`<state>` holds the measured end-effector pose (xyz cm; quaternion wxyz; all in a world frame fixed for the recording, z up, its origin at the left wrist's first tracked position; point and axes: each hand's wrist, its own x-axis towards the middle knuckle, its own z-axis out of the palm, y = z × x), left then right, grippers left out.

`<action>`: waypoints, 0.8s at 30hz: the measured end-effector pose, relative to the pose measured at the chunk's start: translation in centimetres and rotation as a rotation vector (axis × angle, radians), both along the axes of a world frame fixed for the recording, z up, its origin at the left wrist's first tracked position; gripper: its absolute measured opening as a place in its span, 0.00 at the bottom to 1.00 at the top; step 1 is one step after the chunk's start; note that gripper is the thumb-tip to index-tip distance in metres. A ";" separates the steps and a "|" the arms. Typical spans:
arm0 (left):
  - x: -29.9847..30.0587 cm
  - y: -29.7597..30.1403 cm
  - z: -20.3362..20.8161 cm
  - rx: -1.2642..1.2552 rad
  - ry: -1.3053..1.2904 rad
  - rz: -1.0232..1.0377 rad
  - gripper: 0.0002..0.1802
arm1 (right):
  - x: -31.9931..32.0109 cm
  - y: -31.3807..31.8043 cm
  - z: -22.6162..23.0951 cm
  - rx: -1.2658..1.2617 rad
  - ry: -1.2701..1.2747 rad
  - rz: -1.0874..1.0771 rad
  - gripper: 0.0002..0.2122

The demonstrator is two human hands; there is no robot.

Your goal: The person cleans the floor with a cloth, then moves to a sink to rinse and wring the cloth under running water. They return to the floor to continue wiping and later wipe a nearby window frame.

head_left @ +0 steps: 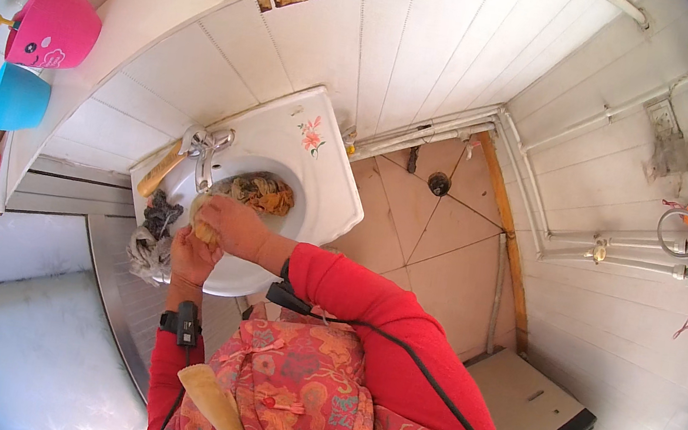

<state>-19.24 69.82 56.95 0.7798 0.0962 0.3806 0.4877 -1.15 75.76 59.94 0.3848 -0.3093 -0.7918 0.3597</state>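
Observation:
Over the near left side of the white washbasin (pixel 342 215), my two hands are close together. Between them is a yellowish, crumpled-looking piece (pixel 204 232); the fingers hide much of it, so whether it is cloth or something else is unclear. My right hand (pixel 237 228) closes over it from above, while my left hand (pixel 193 257) grips it from below. Wet brown and orange cloth (pixel 268 194) lies in the bowl. Grey cloth (pixel 156 228) hangs over the basin's left rim. Behind my hands stands the chrome tap (pixel 210 152).
A wooden-handled tool (pixel 160 172) lies by the tap. Pink (pixel 58 25) and blue (pixel 19 99) cups stand on the left shelf. A floor drain (pixel 439 183) and pipes (pixel 638 248) are to the right. Near my body are a wooden piece (pixel 216 404) and a grey box-like unit (pixel 524 407).

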 end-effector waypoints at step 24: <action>0.4 1.9 6.9 -0.040 0.212 -0.096 0.18 | -1.0 5.4 1.5 0.570 -0.302 0.222 0.26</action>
